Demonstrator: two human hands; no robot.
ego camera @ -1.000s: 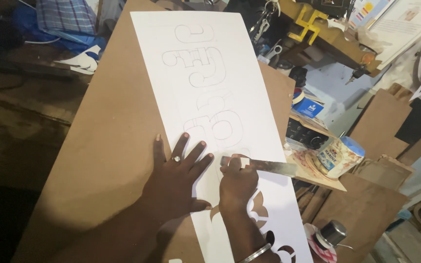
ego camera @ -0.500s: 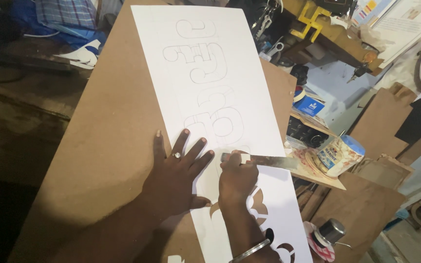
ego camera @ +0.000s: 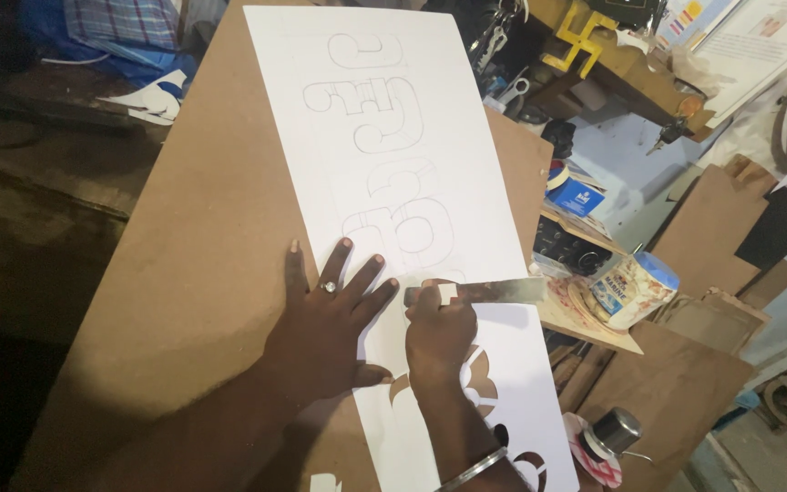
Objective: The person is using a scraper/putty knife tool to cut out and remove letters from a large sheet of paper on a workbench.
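cluttered craft or sign-making workshop — brown board desk (ego camera: 184, 273) carrying white sheet (ego camera: 412, 182) with pencilled letter outlines, cut-out shapes at near end. side shelf (ego camera: 594, 328) crowded with paint tin (ego camera: 635, 290), tape roll, small boxes — board offcuts (ego camera: 712, 219) leaning, hanging tools (ego camera: 503, 36) behind.

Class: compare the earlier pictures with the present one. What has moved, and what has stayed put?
Little changed. The right hand keeps hold of the thin metal blade, perhaps shifted slightly along the white sheet. The left hand stays spread flat, pressing the sheet onto the brown board.
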